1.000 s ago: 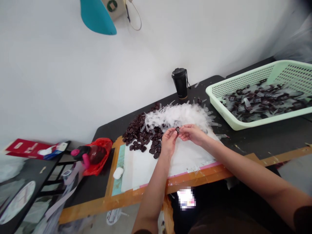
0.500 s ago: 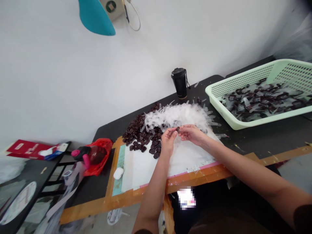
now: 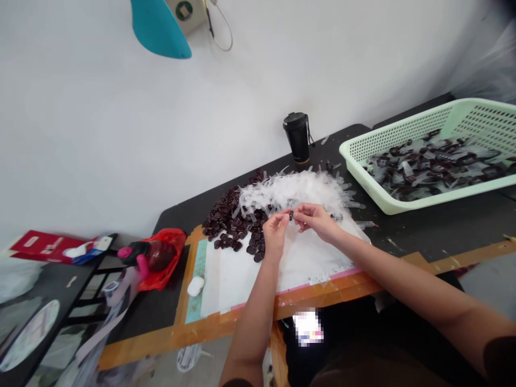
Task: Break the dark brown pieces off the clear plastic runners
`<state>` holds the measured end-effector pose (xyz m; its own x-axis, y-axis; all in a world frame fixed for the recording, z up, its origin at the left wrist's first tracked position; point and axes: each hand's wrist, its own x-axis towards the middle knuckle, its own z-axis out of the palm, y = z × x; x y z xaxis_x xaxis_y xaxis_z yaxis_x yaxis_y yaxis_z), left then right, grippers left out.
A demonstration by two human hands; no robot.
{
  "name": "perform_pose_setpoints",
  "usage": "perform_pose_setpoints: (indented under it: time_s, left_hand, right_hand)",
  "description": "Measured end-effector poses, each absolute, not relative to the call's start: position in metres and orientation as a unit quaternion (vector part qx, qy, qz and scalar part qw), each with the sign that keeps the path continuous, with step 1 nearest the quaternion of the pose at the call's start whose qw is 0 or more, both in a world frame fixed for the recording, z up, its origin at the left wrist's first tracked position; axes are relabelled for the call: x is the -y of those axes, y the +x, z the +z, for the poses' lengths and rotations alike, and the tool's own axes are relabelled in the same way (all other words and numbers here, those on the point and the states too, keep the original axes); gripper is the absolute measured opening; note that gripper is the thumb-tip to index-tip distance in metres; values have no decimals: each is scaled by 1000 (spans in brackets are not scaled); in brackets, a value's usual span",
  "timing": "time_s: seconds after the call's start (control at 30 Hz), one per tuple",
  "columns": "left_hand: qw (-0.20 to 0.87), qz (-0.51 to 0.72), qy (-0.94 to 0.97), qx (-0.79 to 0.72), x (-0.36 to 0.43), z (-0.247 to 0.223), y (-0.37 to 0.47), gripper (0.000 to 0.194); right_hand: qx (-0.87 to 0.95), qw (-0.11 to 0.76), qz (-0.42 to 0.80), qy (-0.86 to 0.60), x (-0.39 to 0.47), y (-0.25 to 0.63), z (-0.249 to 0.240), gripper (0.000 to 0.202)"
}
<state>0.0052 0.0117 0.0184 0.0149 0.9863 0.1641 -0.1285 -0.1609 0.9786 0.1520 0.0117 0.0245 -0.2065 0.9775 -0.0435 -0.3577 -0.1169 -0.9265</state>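
Between my fingertips, above the white sheet [image 3: 237, 279], is a small dark brown piece [image 3: 291, 215]. My left hand [image 3: 276, 228] pinches it from the left. My right hand [image 3: 313, 217] has thumb and fingers closed at its right side; whether a clear strip is also in them is too small to tell. Behind my left hand spreads a heap of similar dark brown pieces [image 3: 228, 212], flat and roughly square. Just beyond both hands lies a pile of translucent whitish strips [image 3: 298, 188].
A pale green basket [image 3: 371, 189] holding dark pieces and clear strips stands at the right. A black lidded cup [image 3: 297, 138] is at the back. On the left are a white rounded case [image 3: 195, 286] and a red bag [image 3: 169, 258] with a bottle. Tape [image 3: 226, 322] covers the front edge.
Both hands have shifted slightly to the left, and the right hand has turned a little. The dark piece now shows more plainly between the fingertips. The heaps look the same.
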Motion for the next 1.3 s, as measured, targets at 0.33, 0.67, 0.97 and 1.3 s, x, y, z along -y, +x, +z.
perform_pose_setpoints:
  time_s: [0.33,0.67,0.97,1.3]
  left_hand:
    - [480,574,505,-430,-9,23,9,15]
    - [405,564,537,-479,-12,22,-1,6]
    - [413,550,541,-484,-13,19,-1,7]
    - [465,580,436,-507,-19,13,-5,22]
  right_hand:
    - [455,529,615,-367,-11,150,21,31]
    - [619,512,430,-413,-10,150,15,23]
    - [769,438,225,-408,-16,161,15,27]
    - [747,442,212,-449,-11,159,18,14]
